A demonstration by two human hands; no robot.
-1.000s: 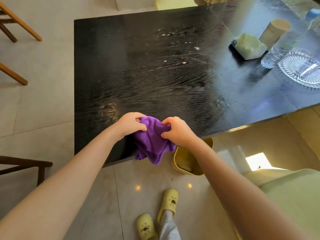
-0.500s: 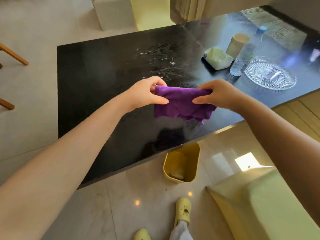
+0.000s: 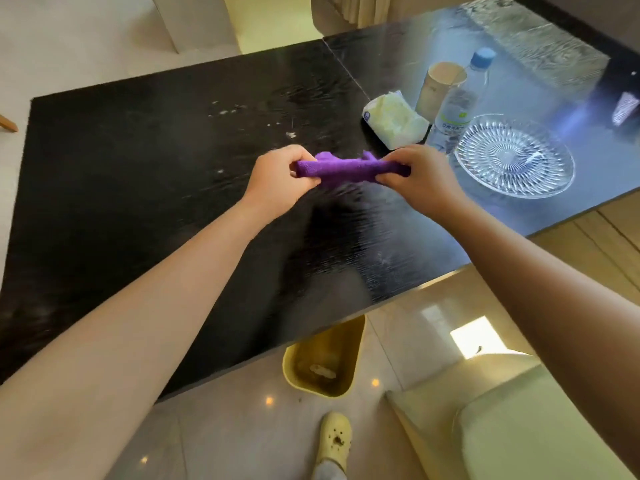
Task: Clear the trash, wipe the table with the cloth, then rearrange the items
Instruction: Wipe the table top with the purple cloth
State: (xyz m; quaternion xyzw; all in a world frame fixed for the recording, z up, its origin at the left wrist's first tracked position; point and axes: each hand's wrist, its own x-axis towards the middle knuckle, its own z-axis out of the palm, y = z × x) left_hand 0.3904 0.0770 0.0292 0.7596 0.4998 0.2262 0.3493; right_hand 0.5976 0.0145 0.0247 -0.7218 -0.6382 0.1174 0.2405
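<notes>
A purple cloth (image 3: 346,169) is stretched into a narrow folded strip above the black table (image 3: 138,174). My left hand (image 3: 277,180) pinches its left end and my right hand (image 3: 420,176) pinches its right end. Pale crumbs and smears (image 3: 242,116) lie on the tabletop beyond the cloth. On the right side of the table stand a tissue pack (image 3: 394,121), a paper cup (image 3: 440,88), a water bottle (image 3: 460,102) with a blue cap and a clear glass plate (image 3: 514,157).
A yellow bin (image 3: 322,365) with some trash in it sits on the floor under the table's near edge. A pale green seat (image 3: 512,424) is at the lower right. My yellow clog (image 3: 334,438) is on the tiled floor.
Both hands lifted the cloth from the table's near edge by the bin and carried it forward over the tabletop, pulling it out into a flat, narrow strip.
</notes>
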